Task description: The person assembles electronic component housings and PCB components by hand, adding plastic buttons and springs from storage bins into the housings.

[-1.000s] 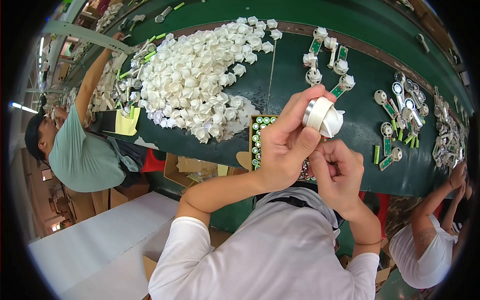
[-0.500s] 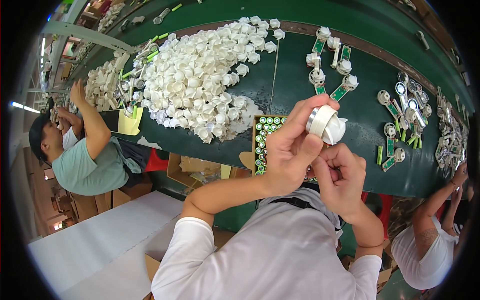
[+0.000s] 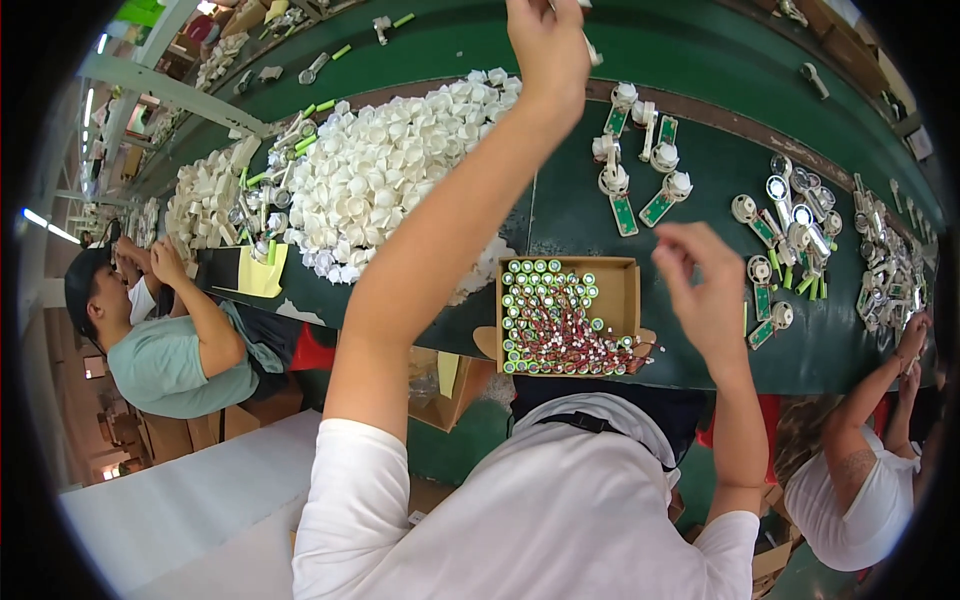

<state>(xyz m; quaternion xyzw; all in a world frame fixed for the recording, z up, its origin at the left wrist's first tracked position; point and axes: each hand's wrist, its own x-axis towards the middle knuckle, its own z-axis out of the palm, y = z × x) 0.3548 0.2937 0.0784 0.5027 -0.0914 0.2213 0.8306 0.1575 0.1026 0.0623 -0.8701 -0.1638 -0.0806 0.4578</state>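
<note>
My left hand [image 3: 548, 50] is stretched far out at the top edge of the view, over the far side of the bench. Its fingers are closed on a white plastic part, of which only small bits show beside the hand; the rest is cut off or hidden. My right hand [image 3: 708, 285] hovers right of a cardboard box, with its fingers loosely bent, thumb apart, and nothing visible in them. In the box [image 3: 627, 268] stand several green-wrapped battery cells [image 3: 535, 280] with red and black wires and white connectors. White petal-shaped plastic caps [image 3: 370, 170] lie heaped under my left forearm.
On the dark green bench [image 3: 570, 215], white units with green circuit boards [image 3: 620, 210] lie beyond my right hand. More ring-ended units [image 3: 800, 220] are piled farther right. A yellow sheet [image 3: 262, 272] lies left. Co-workers sit at the left [image 3: 170, 350] and right [image 3: 850, 480].
My left hand has swung up and away from my right hand, carrying the white-capped round part. My right hand has let go and moved slightly right, uncovering the battery box.
</note>
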